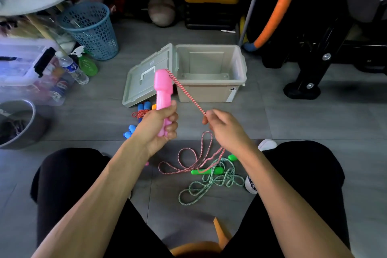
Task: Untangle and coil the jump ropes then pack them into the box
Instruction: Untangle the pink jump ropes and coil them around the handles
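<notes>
The work surface is a grey tiled floor (293, 123) in a cluttered storage area: a blue mesh basket (92, 29), a water bottle (72, 67) (label text illegible) and a green spray bottle (87, 64) stand at left. The beige box (209, 73) sits open ahead, its lid (144, 81) leaning against its left wall. The left hand (159, 130) grips the pink handle (163, 90) upright, fingers curled round its lower part. The pink rope (186, 92) runs from the handle top down to the right hand (222, 125), which pinches it; the remainder lies looped on the floor below, beside the green rope (209, 186). A blue-handled rope (142, 111) lies near the lid.
</notes>
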